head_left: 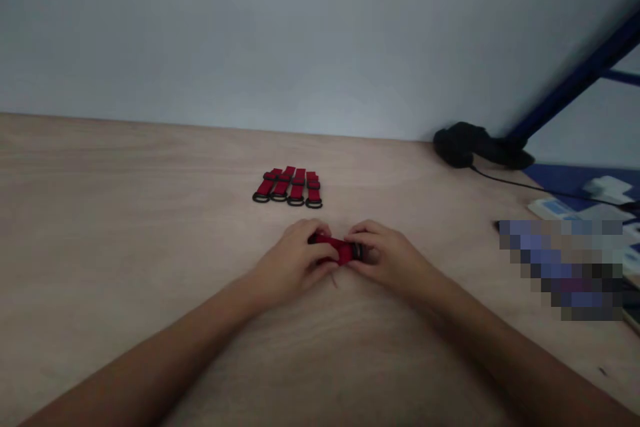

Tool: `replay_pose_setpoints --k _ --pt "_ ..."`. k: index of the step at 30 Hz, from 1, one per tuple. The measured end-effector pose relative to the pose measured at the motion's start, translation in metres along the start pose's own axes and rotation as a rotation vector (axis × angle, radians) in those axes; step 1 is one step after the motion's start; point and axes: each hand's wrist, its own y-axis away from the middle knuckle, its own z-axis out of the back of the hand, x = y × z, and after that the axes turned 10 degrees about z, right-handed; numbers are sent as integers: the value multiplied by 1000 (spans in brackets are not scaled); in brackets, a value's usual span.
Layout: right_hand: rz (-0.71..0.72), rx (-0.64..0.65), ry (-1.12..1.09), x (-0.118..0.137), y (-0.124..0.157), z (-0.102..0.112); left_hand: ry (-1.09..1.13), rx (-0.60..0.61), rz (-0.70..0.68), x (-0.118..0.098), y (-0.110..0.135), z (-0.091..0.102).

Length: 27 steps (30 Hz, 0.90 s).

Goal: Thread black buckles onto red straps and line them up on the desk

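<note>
In the head view, both forearms reach in from the lower corners, the hands facing each other. The left hand (301, 257) pinches a red strap (345, 253) between thumb and fingers; the right hand (387, 255) pinches its other end, by a black ring (358, 251). The fingers partly cover the strap, and its details blur. Beyond the left fingers, four similar straps (297, 191) lie side by side; well right of the right fingers, pixelation masks some items (565, 267).
</note>
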Motion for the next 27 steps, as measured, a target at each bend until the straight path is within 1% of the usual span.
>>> replay_pose_setpoints --k 4,9,12,15,19,24,27 --pt "-17 -3 9 -2 1 3 -16 0 -18 10 -1 -1" --pt "-12 -12 -7 0 0 2 -49 4 -12 8 -4 1" --pt "-13 -7 -18 2 0 1 -65 15 -61 8 -5 1" --pt "-57 30 -23 2 0 3 -59 7 -90 11 -6 -1" --pt "-94 88 -38 1 1 8 -25 -16 -68 15 -6 -3" --pt "-98 92 -23 0 1 9 -11 -8 -5 16 -4 -2" --pt "-80 87 20 -2 2 10 1 7 6 15 -4 -1"
